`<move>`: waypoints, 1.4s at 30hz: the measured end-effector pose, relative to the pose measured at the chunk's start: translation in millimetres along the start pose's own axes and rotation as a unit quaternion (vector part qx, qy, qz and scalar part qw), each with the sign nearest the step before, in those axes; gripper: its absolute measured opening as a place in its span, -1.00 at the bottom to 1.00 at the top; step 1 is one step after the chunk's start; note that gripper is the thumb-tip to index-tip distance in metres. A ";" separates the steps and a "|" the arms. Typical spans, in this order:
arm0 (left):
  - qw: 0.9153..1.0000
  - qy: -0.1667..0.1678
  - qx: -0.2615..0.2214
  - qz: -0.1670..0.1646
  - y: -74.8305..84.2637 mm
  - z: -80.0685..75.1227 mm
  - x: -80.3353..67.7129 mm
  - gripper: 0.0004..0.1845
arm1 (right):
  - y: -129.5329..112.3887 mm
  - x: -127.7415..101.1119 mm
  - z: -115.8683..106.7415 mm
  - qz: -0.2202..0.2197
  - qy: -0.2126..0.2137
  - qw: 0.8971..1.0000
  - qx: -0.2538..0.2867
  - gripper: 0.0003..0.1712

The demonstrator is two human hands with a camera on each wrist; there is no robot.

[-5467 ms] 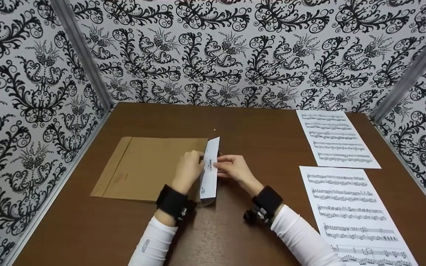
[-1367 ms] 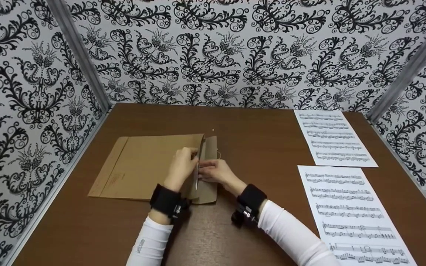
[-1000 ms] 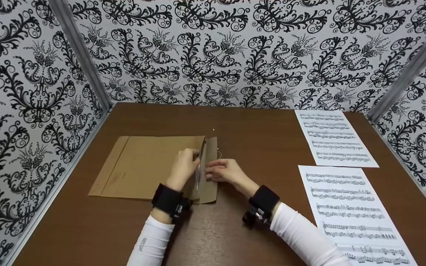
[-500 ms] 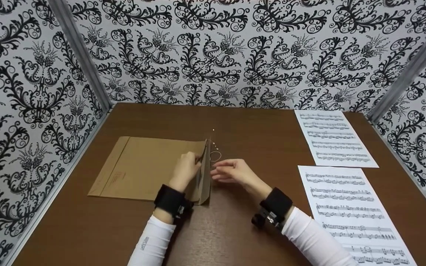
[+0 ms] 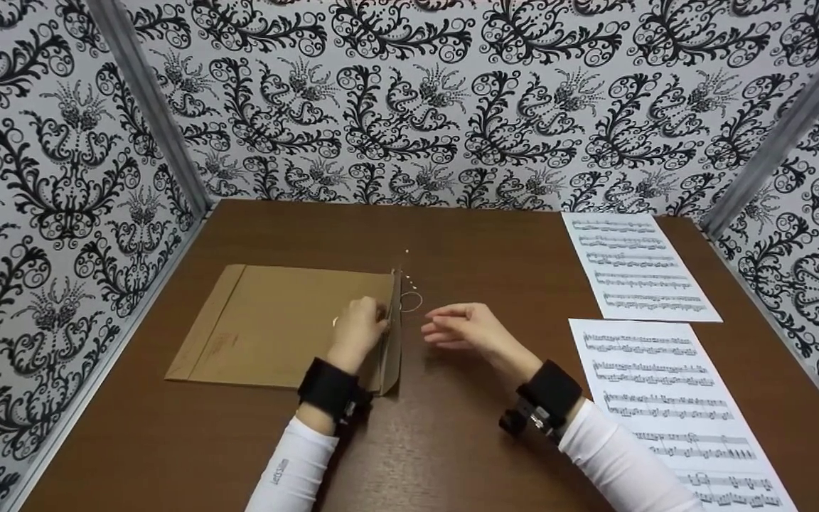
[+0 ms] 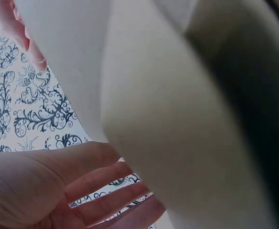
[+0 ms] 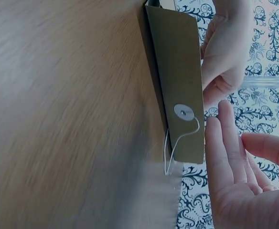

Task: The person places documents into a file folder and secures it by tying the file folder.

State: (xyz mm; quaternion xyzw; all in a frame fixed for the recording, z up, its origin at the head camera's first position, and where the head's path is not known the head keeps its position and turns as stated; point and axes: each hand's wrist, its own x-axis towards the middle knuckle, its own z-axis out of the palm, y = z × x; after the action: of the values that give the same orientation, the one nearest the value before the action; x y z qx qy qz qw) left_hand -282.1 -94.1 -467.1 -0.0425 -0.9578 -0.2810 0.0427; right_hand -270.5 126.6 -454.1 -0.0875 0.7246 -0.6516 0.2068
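A brown envelope [image 5: 281, 323] lies flat on the left half of the brown table [image 5: 452, 441], with bare wood between its left edge and the patterned wall [image 5: 61, 178]; faint print near its lower left corner is too small to read. At the envelope's right edge its flap [image 5: 394, 334] stands upright, and the left hand [image 5: 357, 328] grips that flap, fingers curled over its top. On the flap's outer face, in the right wrist view, sit a round paper button [image 7: 184, 112] and a loose white string [image 7: 175, 145]. Just right of the envelope the right hand [image 5: 468, 328] hovers clear of it, fingers relaxed and spread, holding nothing. Further right of the envelope, across open table, lie two music sheets [image 5: 637, 267], printed with staves only.
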 end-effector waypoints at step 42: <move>0.951 0.079 0.102 0.281 48.8 -4.3 -69.1 -0.78 | 32.5 -105.4 -181.4 0.048 0.113 0.989 -0.079 -0.37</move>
State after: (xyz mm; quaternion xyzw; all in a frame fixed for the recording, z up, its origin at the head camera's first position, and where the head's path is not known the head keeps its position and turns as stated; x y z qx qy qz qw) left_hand -208.1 -59.5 -444.7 -0.2825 -0.9244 -0.1606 0.1999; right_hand -246.2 337.5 -454.5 0.0057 0.7959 -0.5873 0.1472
